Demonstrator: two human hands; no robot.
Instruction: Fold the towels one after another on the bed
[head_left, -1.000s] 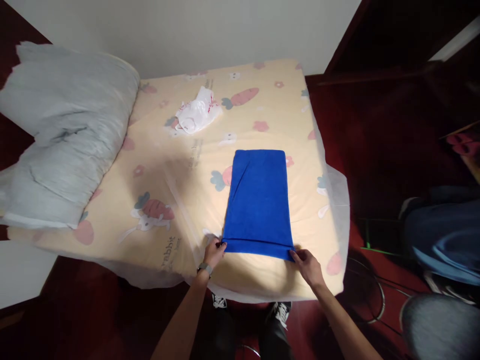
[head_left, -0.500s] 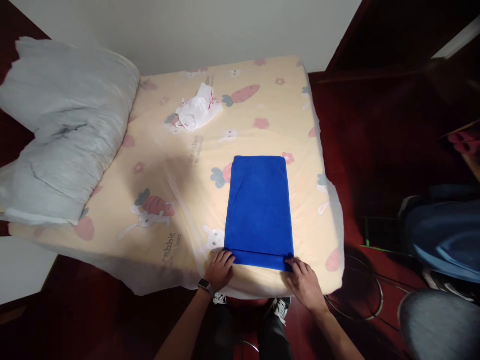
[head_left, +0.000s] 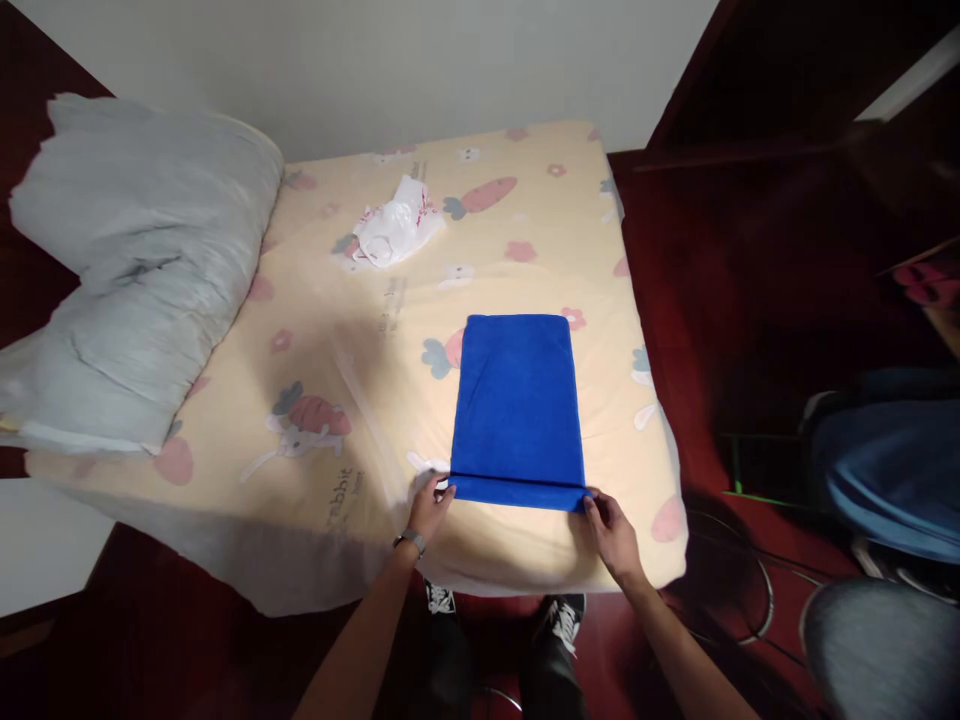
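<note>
near corners of the folded blue towel (head_left: pixel 517 405) on the mattress (head_left: pixel 360 330) were pinched by left hand (head_left: pixel 429 505) and right hand (head_left: pixel 611 530), fingers closed on cloth.

On my feed the only word I can read is "rabbit", printed on the bed sheet (head_left: pixel 525 215) near its front edge. More print runs beside it and further up the sheet, but too small to make out.

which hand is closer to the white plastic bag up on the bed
Left. The left hand pinches the blue towel's near left corner, below the white plastic bag; the right hand grips the right corner, farther across.
</note>
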